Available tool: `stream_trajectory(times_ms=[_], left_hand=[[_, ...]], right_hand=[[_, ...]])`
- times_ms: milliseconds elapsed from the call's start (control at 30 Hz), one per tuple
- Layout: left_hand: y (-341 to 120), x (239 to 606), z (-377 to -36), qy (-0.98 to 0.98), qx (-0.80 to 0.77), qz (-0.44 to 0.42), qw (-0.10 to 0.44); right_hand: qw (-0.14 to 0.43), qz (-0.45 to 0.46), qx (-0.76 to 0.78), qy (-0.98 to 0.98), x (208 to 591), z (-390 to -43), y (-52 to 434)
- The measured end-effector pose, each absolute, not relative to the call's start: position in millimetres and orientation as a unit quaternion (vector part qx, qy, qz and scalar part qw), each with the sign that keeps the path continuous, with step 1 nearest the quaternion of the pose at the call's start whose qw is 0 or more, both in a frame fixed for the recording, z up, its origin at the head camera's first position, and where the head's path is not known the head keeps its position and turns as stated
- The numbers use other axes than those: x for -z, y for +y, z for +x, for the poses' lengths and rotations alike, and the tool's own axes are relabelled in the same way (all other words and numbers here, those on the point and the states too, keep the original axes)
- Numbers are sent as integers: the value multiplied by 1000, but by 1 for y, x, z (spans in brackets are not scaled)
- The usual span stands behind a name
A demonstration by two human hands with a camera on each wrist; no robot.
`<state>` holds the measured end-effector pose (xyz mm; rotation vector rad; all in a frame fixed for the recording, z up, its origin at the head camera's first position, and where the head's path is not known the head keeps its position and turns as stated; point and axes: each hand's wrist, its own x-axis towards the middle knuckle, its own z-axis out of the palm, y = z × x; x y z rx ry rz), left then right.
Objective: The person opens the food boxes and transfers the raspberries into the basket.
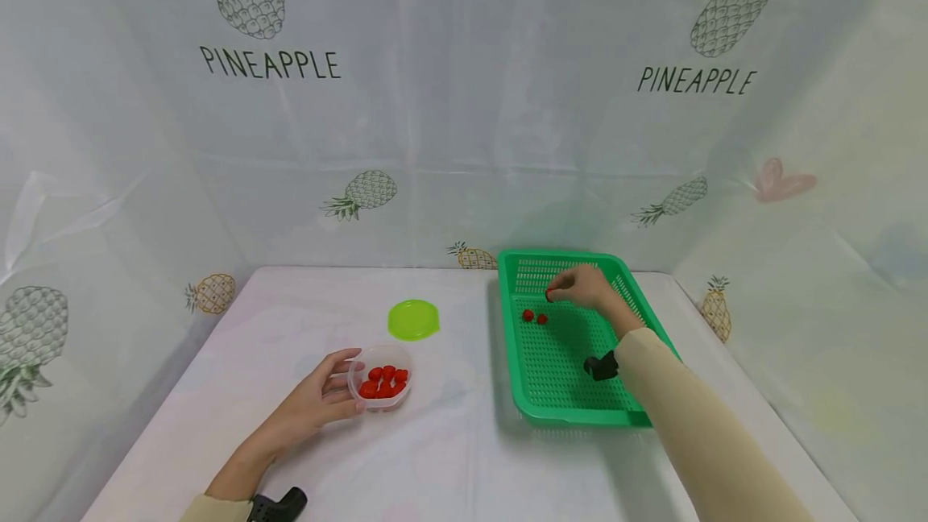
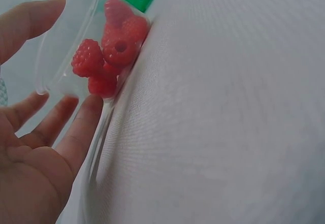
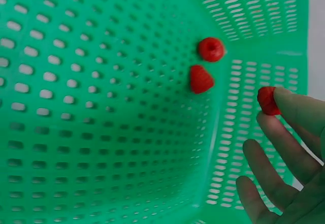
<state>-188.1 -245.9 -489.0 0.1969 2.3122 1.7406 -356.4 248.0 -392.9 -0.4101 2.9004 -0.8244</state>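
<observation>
In the right wrist view my right hand pinches a red raspberry between thumb and forefinger, its other fingers spread. The hand is above the far part of a green plastic basket. Two more raspberries lie close together on the basket floor. On the left, a small clear plastic container stands on the table with several raspberries inside. My left hand lies along the container's left side, thumb and fingers spread around it, some fingertips touching its wall.
A bright green lid lies on the white-covered table behind the container. The basket, with raised slotted walls, stands at the table's right. A pineapple-print sheet hangs behind and at both sides.
</observation>
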Motion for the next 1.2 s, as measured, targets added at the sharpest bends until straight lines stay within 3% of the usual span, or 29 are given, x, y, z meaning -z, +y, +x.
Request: stream_trajectory(times_ms=[800, 1200], left_hand=[[-246, 489, -188, 787, -601, 65, 122], [-245, 488, -189, 789, -599, 67, 120]], right_hand=[[114, -72, 284, 949, 422, -357, 257], [108, -52, 273, 955, 429, -356, 253]])
